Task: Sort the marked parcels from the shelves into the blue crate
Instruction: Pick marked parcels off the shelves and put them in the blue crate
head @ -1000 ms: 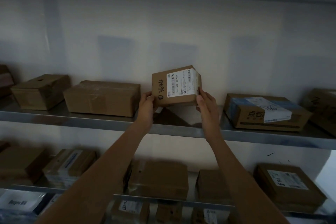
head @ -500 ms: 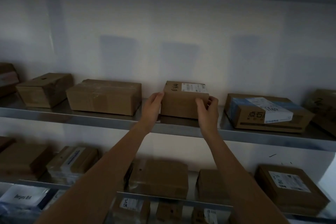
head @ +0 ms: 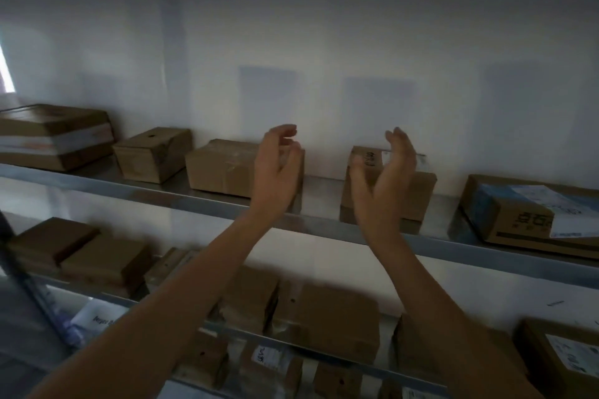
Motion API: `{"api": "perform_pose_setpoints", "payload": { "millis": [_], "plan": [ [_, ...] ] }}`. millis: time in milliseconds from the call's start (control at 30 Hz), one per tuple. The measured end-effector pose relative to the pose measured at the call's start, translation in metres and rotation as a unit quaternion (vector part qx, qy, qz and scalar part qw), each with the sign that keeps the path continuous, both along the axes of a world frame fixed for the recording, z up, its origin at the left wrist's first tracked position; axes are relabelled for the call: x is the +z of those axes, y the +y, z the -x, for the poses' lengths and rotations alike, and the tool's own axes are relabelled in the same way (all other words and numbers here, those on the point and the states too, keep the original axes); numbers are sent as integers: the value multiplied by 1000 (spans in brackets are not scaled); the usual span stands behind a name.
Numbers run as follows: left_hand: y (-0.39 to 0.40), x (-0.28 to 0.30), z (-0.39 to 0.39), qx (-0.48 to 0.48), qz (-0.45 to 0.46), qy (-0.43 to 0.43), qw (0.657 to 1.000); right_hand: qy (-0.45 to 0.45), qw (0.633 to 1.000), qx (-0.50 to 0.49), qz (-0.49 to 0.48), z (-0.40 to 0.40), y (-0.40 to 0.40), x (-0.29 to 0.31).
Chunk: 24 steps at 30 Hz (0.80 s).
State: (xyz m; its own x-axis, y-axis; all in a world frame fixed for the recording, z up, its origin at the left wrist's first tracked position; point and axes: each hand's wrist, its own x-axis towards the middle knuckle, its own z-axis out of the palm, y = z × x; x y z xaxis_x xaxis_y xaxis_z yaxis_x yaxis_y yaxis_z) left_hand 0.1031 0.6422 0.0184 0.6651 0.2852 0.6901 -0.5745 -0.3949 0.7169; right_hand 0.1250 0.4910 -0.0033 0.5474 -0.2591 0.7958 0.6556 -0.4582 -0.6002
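Note:
A small cardboard parcel (head: 418, 194) with a white label and handwriting on its top stands on the upper metal shelf (head: 207, 202). My right hand (head: 385, 172) is raised in front of its left half, fingers loosely curved, holding nothing. My left hand (head: 275, 168) hovers in front of the right end of a wider plain brown parcel (head: 223, 168), also empty with relaxed fingers. The blue crate is not in view.
On the upper shelf also sit a small box with a hole (head: 152, 152), a stacked parcel at far left (head: 52, 136) and a blue-taped labelled box (head: 531, 207) at right. Lower shelves (head: 350, 353) hold several more brown parcels.
The small labelled parcel was tilted up in both hands, then set flat on the shelf and let go. Both hands have lifted off it and the view has swung left.

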Motion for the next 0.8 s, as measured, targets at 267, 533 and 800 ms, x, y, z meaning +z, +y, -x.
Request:
{"api": "perform_pose_setpoints", "payload": {
  "millis": [267, 533, 800],
  "plan": [
    [134, -23, -23, 242, -15, 89, 966, 167, 978, 117, 45, -11, 125, -18],
    [201, -41, -50, -48, 183, 309, 932, 307, 945, 69, -90, -33, 149, -34],
    [218, -44, -38, -191, 335, 214, 898, 313, 903, 170, -239, -24, 129, -24]
  ]
}}
